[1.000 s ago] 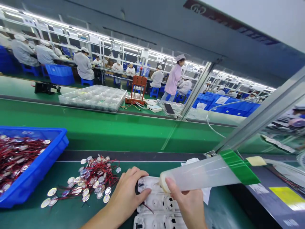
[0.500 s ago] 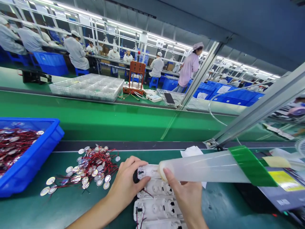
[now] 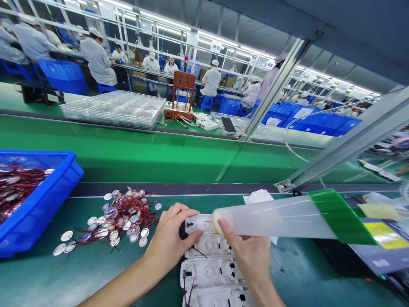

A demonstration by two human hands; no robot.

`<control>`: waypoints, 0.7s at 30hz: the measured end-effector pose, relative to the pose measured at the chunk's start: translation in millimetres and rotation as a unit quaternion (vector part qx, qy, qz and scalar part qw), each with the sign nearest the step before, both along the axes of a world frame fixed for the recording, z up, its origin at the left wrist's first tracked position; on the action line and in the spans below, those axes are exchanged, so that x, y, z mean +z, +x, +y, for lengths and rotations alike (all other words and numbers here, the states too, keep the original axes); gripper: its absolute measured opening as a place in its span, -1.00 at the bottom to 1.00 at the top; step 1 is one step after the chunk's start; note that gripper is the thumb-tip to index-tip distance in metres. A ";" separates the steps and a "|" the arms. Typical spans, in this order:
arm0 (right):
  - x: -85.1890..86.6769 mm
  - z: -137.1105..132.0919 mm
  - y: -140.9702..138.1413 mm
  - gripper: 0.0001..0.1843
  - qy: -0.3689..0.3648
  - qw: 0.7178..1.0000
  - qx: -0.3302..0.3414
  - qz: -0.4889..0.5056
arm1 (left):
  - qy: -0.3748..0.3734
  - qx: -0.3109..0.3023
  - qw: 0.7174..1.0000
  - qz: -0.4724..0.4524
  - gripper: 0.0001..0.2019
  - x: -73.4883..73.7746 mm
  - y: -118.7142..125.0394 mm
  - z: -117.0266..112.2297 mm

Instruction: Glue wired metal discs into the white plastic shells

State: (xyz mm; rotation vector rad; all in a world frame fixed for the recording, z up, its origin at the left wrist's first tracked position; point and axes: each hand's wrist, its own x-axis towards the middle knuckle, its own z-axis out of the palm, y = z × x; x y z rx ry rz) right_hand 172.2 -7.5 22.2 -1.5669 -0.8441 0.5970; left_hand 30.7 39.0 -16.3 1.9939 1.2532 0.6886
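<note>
My right hand (image 3: 251, 251) is wrapped round the wide end of a translucent white glue tube (image 3: 271, 217), which lies almost level with green tape (image 3: 340, 216) around its far end. The tube's nozzle is hidden over the farthest white plastic housing (image 3: 201, 221). My left hand (image 3: 174, 236) pinches that housing at its left end, thumb in front and fingers behind. More white housings (image 3: 209, 273) lie in a column towards me, with black parts and thin dark red wires on some. To the left is a loose pile of piezo discs (image 3: 128, 219) with red wires.
A blue bin (image 3: 68, 170) of wired discs stands at the left edge. Behind a green ledge are clear trays (image 3: 118, 108), a brown press fixture (image 3: 182, 96) and a phone (image 3: 228, 125). A metal post (image 3: 338, 149) slants at right; white paper (image 3: 258, 196) lies behind the tube.
The view has shifted slightly, with the bench a little higher in the picture. Both hands keep their grips. In the background, the person in pink has moved right, partly behind the post.
</note>
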 end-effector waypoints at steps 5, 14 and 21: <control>-7.1 0.5 4.7 -0.56 -0.022 1.000 0.003 -0.017 | 0.006 -0.001 1.000 -0.001 -0.75 -0.2 0.0 0.1; -10.4 0.8 6.7 -0.49 -0.049 0.998 0.008 -0.041 | 0.018 0.000 1.000 0.001 -0.75 1.6 -1.7 0.7; -9.3 0.4 8.2 -0.50 -0.071 0.995 0.006 -0.068 | 0.022 0.003 1.000 -0.001 -0.76 3.0 -0.8 -0.3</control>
